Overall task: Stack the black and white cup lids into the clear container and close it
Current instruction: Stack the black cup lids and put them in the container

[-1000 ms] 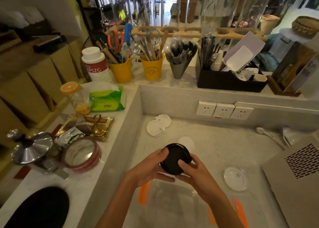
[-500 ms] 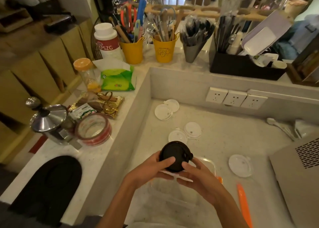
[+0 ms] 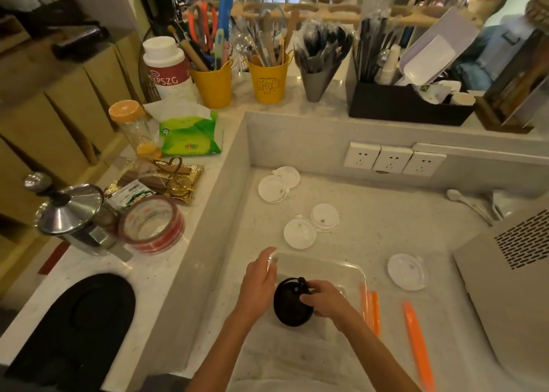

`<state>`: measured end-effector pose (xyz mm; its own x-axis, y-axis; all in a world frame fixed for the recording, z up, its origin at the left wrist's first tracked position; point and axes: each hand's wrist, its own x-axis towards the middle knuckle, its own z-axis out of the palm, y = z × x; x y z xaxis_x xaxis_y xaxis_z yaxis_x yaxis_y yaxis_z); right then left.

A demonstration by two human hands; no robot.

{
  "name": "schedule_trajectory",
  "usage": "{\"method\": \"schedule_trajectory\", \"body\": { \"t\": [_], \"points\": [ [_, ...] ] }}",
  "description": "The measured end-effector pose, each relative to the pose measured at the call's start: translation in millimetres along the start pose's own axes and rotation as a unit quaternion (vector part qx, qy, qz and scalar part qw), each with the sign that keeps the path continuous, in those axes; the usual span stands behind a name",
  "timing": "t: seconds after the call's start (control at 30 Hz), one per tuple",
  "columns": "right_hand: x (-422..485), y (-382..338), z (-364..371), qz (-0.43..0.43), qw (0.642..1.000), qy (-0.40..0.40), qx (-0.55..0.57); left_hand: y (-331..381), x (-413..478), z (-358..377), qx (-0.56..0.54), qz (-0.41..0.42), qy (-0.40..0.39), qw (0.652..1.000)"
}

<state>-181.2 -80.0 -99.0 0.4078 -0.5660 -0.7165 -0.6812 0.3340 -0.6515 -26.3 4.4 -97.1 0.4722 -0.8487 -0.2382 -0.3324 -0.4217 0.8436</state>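
Observation:
A stack of black cup lids (image 3: 289,307) sits low inside the clear container (image 3: 350,268) on the lower counter. My right hand (image 3: 325,301) grips the stack from its right side. My left hand (image 3: 258,281) rests against the container's left rim with fingers relaxed. White lids lie loose on the counter: two overlapping at the back (image 3: 277,183), two in the middle (image 3: 312,226), one at the right (image 3: 407,271). Orange clasps (image 3: 371,308) show on the container's right side.
A raised ledge on the left carries a tape roll (image 3: 151,225), a steel pot (image 3: 74,213) and a black mat (image 3: 74,323). A grey appliance (image 3: 511,272) stands at the right. An orange strip (image 3: 417,344) lies beside the container. Wall sockets (image 3: 392,160) sit behind.
Both hands lowered the black lid stack from above the container down into it. My left hand let go of the stack and moved to the container's left rim.

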Motion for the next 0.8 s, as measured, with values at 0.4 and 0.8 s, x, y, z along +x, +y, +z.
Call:
{"method": "schedule_trajectory", "body": {
  "t": [0.4,0.8],
  "points": [
    [16.3,6.9,21.4,-0.047,0.986,0.055,-0.150,-11.2,-15.4,3.9,-0.033,-0.028,0.041,0.998],
    [30.6,24.0,20.5,-0.024,0.988,0.046,-0.144,-17.6,-13.8,5.4,-0.010,-0.036,0.034,0.999]
  ]
}}
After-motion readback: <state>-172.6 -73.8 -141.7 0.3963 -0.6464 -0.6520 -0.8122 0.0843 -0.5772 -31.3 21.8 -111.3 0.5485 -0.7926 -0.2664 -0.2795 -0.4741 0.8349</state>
